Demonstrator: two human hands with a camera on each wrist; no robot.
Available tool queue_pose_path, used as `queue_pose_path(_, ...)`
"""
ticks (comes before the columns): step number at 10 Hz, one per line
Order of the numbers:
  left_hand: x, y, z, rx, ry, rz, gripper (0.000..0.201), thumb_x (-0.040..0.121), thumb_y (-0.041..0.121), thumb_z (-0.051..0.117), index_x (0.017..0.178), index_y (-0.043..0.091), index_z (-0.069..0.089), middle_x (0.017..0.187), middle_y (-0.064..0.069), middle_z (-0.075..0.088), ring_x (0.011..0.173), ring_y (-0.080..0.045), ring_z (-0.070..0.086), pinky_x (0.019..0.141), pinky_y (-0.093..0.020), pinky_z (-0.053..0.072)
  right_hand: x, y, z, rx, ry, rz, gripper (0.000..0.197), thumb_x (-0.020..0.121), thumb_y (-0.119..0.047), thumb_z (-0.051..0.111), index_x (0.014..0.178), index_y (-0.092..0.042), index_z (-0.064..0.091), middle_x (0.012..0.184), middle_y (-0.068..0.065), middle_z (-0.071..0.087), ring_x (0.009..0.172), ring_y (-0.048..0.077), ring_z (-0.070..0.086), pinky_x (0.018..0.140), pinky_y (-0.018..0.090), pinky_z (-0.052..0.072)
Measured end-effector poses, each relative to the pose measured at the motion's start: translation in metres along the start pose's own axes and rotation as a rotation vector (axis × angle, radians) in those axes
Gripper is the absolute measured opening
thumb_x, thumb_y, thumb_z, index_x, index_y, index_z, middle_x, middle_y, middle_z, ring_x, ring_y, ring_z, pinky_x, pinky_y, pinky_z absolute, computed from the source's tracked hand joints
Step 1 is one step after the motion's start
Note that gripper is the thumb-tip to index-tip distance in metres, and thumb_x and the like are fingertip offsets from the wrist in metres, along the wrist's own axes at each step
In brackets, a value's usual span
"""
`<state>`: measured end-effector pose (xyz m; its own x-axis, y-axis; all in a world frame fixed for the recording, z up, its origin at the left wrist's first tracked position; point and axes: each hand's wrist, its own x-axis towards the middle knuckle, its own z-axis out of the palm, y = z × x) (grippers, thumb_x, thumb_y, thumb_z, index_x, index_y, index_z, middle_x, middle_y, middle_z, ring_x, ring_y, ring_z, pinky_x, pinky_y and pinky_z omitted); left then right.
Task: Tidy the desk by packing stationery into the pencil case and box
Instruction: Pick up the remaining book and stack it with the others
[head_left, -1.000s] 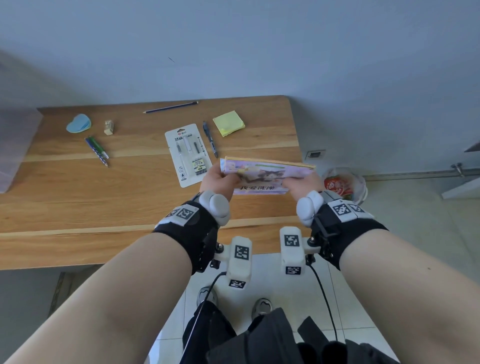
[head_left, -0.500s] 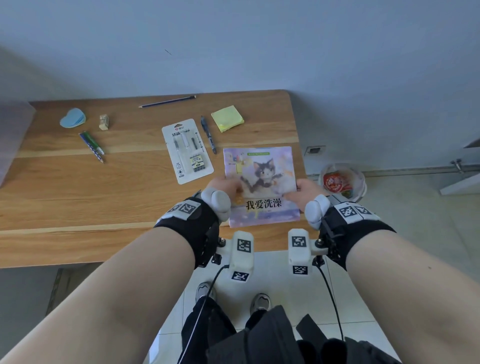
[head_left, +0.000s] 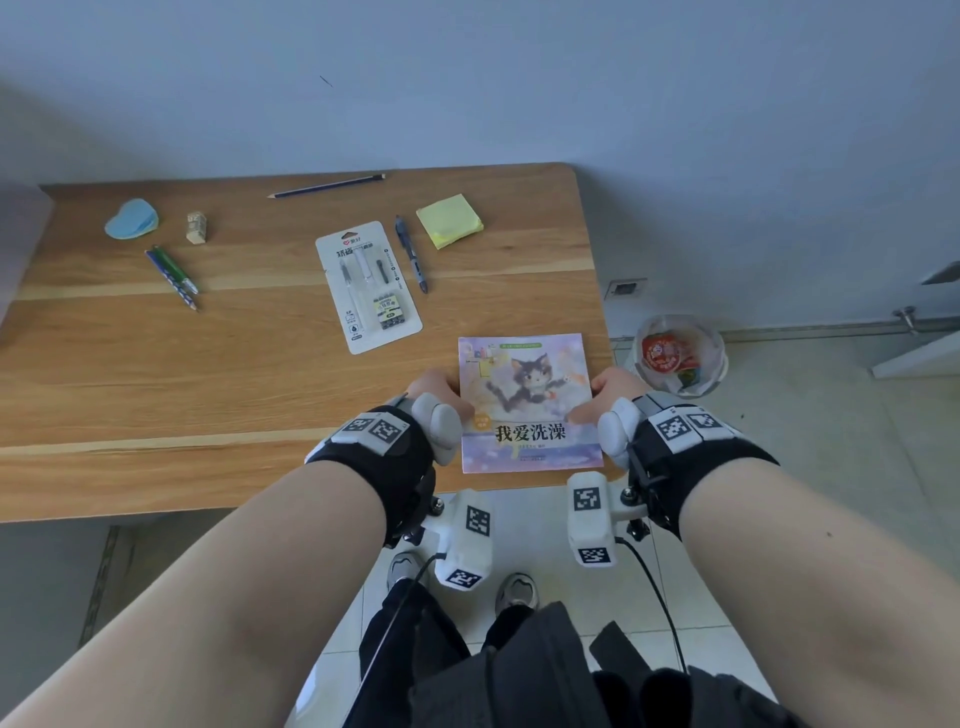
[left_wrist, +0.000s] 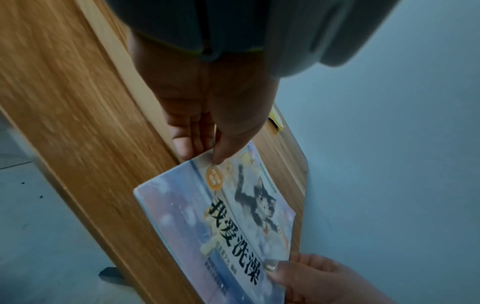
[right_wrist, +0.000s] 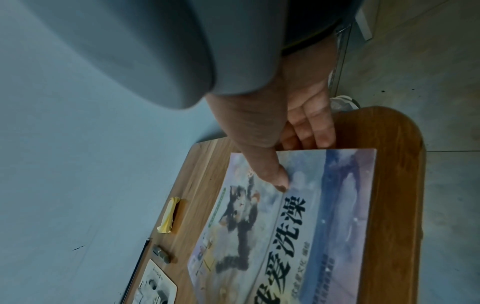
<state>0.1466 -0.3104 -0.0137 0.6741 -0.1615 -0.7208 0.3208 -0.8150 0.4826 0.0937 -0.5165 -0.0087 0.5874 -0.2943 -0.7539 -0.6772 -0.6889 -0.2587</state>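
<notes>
A thin picture book (head_left: 530, 405) with a cat on its cover lies face up on the near right corner of the wooden desk (head_left: 208, 389). My left hand (head_left: 434, 387) pinches its left edge, thumb on the cover and fingers underneath (left_wrist: 202, 154). My right hand (head_left: 610, 387) pinches the right edge the same way (right_wrist: 301, 162). Farther back lie a blister pack of pens (head_left: 369, 286), a blue pen (head_left: 410, 254), yellow sticky notes (head_left: 449, 221), a pencil (head_left: 327, 186), an eraser (head_left: 196, 227), blue heart-shaped notes (head_left: 132, 219) and two pens (head_left: 171, 275).
A waste bin (head_left: 680, 356) with a plastic liner stands on the floor right of the desk. A pale translucent thing (head_left: 21, 244) sits at the desk's far left edge. The wall runs close behind the desk.
The book was held up nearly edge-on above the desk. Both hands have tipped it flat and brought it down toward the near right corner.
</notes>
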Motion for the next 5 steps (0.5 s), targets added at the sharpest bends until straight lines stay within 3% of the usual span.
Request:
queue_pose_path(1,0.005,-0.001,0.0,0.035,-0.002,-0.01,0.017,0.08,0.012,0.06,0.095,0.009,0.069,0.094,-0.011,0.073,0.085,-0.027,0.071,0.08,-0.04,0.059,0.004,0.005,0.005,0.015,-0.03,0.001,0.031,0.078,-0.016,0.069,0.06,-0.017,0.043,0.061,0.004,0.041,0.063,0.017,0.039,0.049,0.016,0.033)
queue_pose_path(2,0.001,-0.001,-0.001,0.121,0.019,-0.015,0.012,0.082,0.017,0.058,0.09,0.016,0.067,0.081,-0.003,0.069,0.069,-0.019,0.064,0.064,-0.028,0.053,0.006,0.014,0.011,0.079,0.062,0.05,0.033,0.067,-0.031,0.079,0.071,-0.027,0.046,0.093,0.007,0.054,0.085,0.023,0.051,0.078,0.033,0.047)
queue_pose_path(3,-0.002,0.001,-0.005,0.133,0.036,-0.02,0.013,0.081,0.022,0.056,0.073,0.015,0.063,0.069,-0.003,0.063,0.057,-0.019,0.054,0.057,-0.026,0.046,-0.001,0.011,0.005,0.082,0.037,0.048,0.033,0.08,-0.03,0.068,0.063,-0.022,0.042,0.076,0.004,0.05,0.069,0.02,0.049,0.061,0.025,0.041)
queue_pose_path(4,-0.002,0.002,-0.013,0.077,0.085,-0.021,0.02,0.087,0.025,0.053,0.068,0.019,0.051,0.066,-0.002,0.055,0.062,-0.019,0.051,0.055,-0.024,0.042,-0.001,0.003,-0.005,0.101,0.128,-0.02,0.033,0.084,-0.028,0.059,0.059,-0.019,0.039,0.06,-0.001,0.041,0.057,0.018,0.045,0.05,0.023,0.029)
queue_pose_path(5,0.002,0.001,-0.025,-0.077,0.123,0.005,0.016,0.088,0.022,0.054,0.073,0.019,0.057,0.085,-0.008,0.062,0.076,-0.024,0.057,0.083,-0.039,0.054,-0.004,-0.009,-0.009,0.178,0.157,-0.084,0.018,0.089,-0.026,0.053,0.102,-0.016,0.06,0.09,0.002,0.058,0.082,0.021,0.055,0.066,0.022,0.039)
